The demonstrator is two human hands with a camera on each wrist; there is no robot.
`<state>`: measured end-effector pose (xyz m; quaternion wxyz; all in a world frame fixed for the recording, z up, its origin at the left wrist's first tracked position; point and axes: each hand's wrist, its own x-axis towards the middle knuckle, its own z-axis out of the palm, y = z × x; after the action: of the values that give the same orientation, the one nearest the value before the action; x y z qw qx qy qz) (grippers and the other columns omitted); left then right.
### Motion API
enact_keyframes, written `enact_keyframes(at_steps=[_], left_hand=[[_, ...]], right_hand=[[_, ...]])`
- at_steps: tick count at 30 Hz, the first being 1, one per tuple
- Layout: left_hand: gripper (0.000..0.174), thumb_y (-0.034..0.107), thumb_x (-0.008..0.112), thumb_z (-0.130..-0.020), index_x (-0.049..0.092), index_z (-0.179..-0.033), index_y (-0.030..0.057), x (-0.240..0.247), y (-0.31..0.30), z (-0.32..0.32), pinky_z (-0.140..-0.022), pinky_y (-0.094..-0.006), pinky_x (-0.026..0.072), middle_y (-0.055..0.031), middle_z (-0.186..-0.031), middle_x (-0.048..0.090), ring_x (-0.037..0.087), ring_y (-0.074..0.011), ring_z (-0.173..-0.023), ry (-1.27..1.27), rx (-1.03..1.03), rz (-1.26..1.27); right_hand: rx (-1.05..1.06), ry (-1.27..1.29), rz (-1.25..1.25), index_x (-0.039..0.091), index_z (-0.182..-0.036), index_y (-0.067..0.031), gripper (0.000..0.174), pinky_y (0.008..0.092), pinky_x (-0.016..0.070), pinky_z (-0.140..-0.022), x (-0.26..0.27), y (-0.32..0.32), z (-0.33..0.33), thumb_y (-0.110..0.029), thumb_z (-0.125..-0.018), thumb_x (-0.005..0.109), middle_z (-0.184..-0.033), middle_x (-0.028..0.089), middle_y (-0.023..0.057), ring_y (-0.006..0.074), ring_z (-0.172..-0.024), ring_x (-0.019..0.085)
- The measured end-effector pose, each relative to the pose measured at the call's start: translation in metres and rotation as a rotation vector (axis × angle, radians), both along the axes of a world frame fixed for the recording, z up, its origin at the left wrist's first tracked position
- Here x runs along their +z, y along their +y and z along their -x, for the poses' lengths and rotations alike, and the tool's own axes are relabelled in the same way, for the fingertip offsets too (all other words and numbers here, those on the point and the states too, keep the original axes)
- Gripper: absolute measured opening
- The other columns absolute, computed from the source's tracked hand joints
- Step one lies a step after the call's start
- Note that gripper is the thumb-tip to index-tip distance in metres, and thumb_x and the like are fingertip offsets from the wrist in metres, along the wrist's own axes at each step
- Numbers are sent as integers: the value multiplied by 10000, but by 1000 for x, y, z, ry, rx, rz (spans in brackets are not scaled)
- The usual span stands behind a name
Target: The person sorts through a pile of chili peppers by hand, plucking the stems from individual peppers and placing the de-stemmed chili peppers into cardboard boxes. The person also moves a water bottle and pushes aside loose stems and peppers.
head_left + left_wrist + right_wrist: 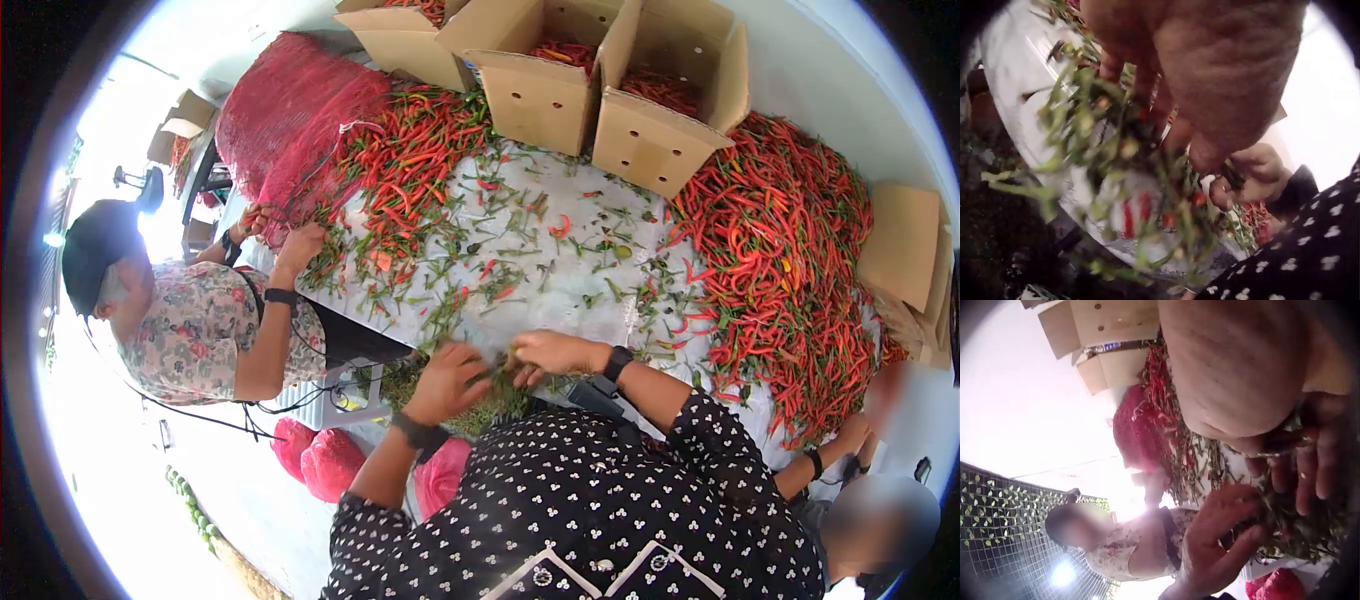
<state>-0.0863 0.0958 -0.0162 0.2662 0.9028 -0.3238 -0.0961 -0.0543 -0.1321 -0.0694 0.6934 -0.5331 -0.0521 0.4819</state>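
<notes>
At the table's near edge, my left hand (pixel 452 382) has its fingers spread, above a heap of green chili stems (pixel 410 395) below the table edge. In the left wrist view, blurred loose stems (pixel 1085 125) with a few red bits appear in the air beneath that hand. My right hand (pixel 555 352) is close beside it, fingers curled. In the right wrist view, green stems (pixel 1297 434) show between its thumb and fingers. Scattered stems and red chilies (pixel 505 292) lie on the white-covered table (pixel 590 300) ahead of both hands.
A large heap of red chilies (pixel 790 270) covers the right side; another pile (pixel 410 165) lies left by a red mesh sack (pixel 290 110). Cardboard boxes (pixel 650 140) stand along the back. One person (pixel 200 310) works at left, another (pixel 850 440) at right. Pink bags (pixel 330 465) sit below.
</notes>
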Motion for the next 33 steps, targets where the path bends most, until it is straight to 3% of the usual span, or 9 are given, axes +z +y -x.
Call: enact_keyframes(at_steps=[3,7,12,14,19,22,25,32,33], left_hand=[[165,189,612,-742,609,-833,52,-3,44,7,-704,-391,441,-123,-841,586,551,-321,-780,173,87,-42],[165,177,588,-762,605,-842,34,0,22,-35,-643,-406,454,-153,-823,581,555,-352,-690,42,401,35],[147,163,579,-750,597,-844,52,-20,-35,-116,-603,-405,466,-141,-794,566,575,-339,-710,-184,318,184],[100,138,572,-743,574,-811,64,-30,-50,-132,-610,-407,482,-131,-795,569,586,-323,-710,-177,289,-106],[143,140,601,-725,572,-834,52,-32,-54,-137,-626,-400,463,-132,-764,572,581,-313,-732,-81,289,-61],[144,100,591,-768,549,-859,-4,-26,-61,-124,-531,-259,438,-78,-697,606,558,-110,-590,392,285,467],[129,58,586,-772,525,-848,-26,-2,-75,-110,-523,-231,422,-41,-672,580,519,-63,-590,626,264,630],[255,27,548,-795,439,-1026,31,21,-60,-119,-533,-226,411,-37,-698,590,528,-82,-604,473,134,524],[255,27,548,-795,439,-1026,31,16,-56,-122,-533,-226,411,-37,-698,590,528,-82,-604,478,135,525]], right_hand=[[220,52,24,452,-1054,7,222,292,517,-613,22,7,-8,-131,-892,388,-885,554,94,189,-751,619],[-65,96,-5,477,-1025,1,191,299,509,-670,27,-24,-31,-114,-891,405,-931,565,85,182,-783,608],[-350,43,121,510,-970,-40,130,266,488,-613,43,-36,-42,-87,-852,483,-781,544,26,112,-676,553],[-399,13,135,514,-954,-42,123,257,479,-589,46,-38,-38,-91,-842,500,-763,542,17,102,-659,549],[-511,-84,214,543,-909,-25,126,226,421,-516,45,-38,-33,-113,-821,560,-666,521,-7,77,-562,493],[-568,-221,326,575,-883,-12,136,222,407,-514,54,-25,-39,-118,-799,587,-663,547,0,74,-556,488],[-553,-485,457,598,-853,1,144,227,408,-519,53,-13,-49,-120,-776,608,-683,571,7,72,-567,493],[-490,-525,466,585,-855,-1,130,224,406,-554,63,-4,-66,-115,-791,588,-675,554,0,71,-591,477],[-517,-205,234,573,-870,-3,128,222,395,-550,65,-6,-68,-111,-802,577,-670,532,-7,71,-585,460]])
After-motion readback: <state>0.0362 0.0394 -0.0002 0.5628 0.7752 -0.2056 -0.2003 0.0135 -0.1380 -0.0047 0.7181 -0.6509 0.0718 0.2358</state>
